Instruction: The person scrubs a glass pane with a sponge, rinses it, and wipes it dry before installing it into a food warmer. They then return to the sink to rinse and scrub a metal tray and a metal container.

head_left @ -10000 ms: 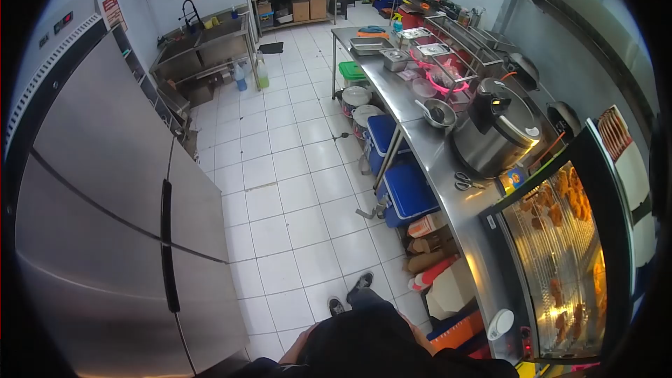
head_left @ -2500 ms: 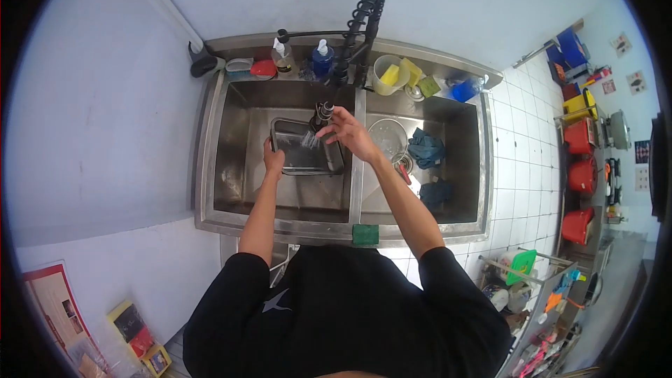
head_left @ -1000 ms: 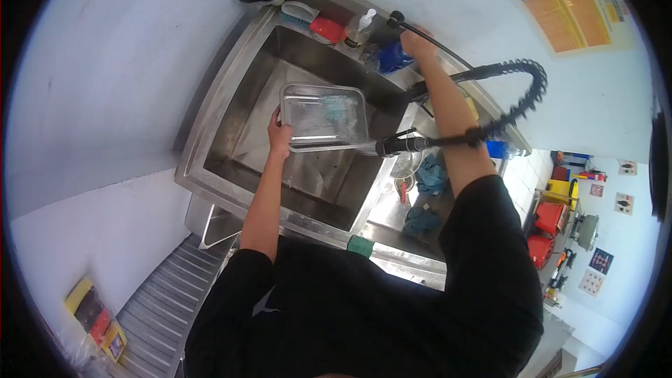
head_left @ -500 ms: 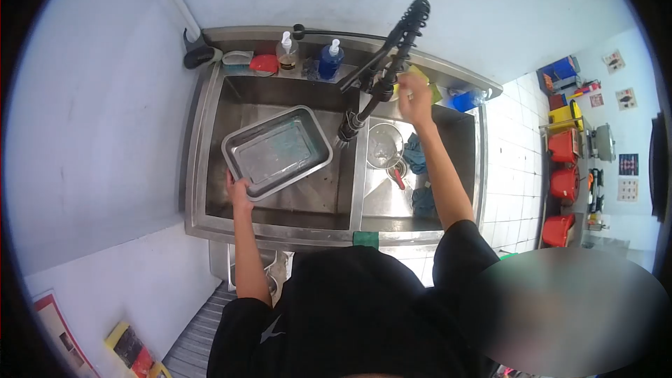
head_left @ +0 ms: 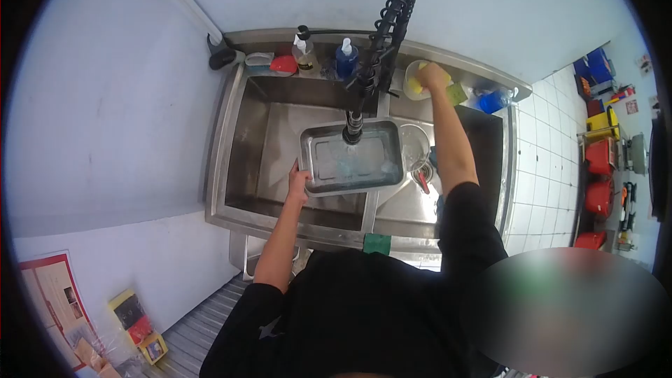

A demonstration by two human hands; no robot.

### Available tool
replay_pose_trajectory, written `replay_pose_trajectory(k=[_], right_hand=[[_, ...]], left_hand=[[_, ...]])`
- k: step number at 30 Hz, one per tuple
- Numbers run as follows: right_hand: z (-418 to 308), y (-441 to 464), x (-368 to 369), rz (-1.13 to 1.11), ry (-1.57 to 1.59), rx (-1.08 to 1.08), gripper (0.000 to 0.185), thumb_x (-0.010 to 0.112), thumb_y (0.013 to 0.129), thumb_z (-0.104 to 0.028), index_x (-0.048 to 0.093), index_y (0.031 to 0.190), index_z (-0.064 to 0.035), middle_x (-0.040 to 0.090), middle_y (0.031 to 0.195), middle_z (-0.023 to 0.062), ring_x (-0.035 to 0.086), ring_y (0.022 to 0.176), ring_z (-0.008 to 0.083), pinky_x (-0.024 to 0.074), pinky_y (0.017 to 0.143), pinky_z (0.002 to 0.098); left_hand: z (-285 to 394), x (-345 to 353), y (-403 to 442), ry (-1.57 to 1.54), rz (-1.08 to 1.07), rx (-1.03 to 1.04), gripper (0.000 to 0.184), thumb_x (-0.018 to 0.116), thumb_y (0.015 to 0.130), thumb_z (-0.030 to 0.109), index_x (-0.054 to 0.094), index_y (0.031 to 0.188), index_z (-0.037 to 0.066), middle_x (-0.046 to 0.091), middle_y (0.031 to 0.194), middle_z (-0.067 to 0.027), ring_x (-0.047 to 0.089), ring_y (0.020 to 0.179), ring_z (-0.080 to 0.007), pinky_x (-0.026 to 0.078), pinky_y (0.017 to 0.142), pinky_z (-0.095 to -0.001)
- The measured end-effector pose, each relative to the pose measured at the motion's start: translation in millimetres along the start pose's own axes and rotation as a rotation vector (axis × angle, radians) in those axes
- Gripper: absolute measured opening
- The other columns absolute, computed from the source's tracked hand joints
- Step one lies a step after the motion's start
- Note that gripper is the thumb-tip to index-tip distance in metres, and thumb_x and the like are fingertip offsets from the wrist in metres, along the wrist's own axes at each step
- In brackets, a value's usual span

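My left hand (head_left: 299,183) grips the lower left corner of a rectangular metal pan (head_left: 318,186), over the divider between the two basins. A pale bluish wet patch shows on the pan's bottom. Above it hangs the black spray head (head_left: 353,128) of the spring faucet (head_left: 385,42). At the back ledge my right hand (head_left: 434,78) reaches into a pale plastic tub (head_left: 411,71), fingers closed on a yellow sponge (head_left: 416,85); the fingertips are partly hidden. A flat yellow-green pad (head_left: 457,94) lies beside the tub.
In the right basin are a round metal strainer (head_left: 414,147) and a red-handled tool (head_left: 423,182). Along the ledge stand a clear pump bottle (head_left: 305,56), a blue pump bottle (head_left: 346,59) and a blue spray bottle (head_left: 494,101). A green cloth (head_left: 377,243) hangs on the front rim.
The pan, in my left hand, has moved right and turned level, under the spray head. My right hand has gone from behind the faucet into the tub. The view has shifted.
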State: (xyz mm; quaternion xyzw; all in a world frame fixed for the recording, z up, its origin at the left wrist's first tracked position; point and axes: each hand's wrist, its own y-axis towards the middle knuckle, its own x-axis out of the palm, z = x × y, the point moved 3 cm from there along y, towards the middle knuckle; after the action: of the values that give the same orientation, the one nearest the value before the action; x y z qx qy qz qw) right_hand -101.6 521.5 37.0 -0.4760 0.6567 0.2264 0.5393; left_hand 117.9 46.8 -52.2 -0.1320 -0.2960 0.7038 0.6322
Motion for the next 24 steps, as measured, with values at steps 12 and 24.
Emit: replay_pose_trajectory(k=[12,24], right_hand=[[-20,-253,141,0.045,-0.027,-0.213,0.045,0.058,0.081,-0.023,0.046,0.120,-0.0027,0.067,0.087,0.0225,0.067,0.084,0.0384,0.0533,0.074,0.0481],[-7,-248,142,-0.373,0.194,-0.724,0.039,0.062,0.082,-0.038,0.054,0.108,-0.0104,0.066,0.078,0.0212,0.065,0.071,0.0423,0.0518,0.064,0.0529]], left_hand=[[-7,41,7,0.043,-0.077,0.037,0.046,0.059,0.096,0.038,0.056,0.126,0.003,0.063,0.111,-0.0060,0.058,0.098,-0.0154,0.046,0.088,-0.0314],[21,69,11,0.283,-0.111,0.168,0.046,0.056,0.098,0.042,0.059,0.120,0.001,0.062,0.110,-0.0071,0.054,0.100,-0.0147,0.042,0.090,-0.0294]])
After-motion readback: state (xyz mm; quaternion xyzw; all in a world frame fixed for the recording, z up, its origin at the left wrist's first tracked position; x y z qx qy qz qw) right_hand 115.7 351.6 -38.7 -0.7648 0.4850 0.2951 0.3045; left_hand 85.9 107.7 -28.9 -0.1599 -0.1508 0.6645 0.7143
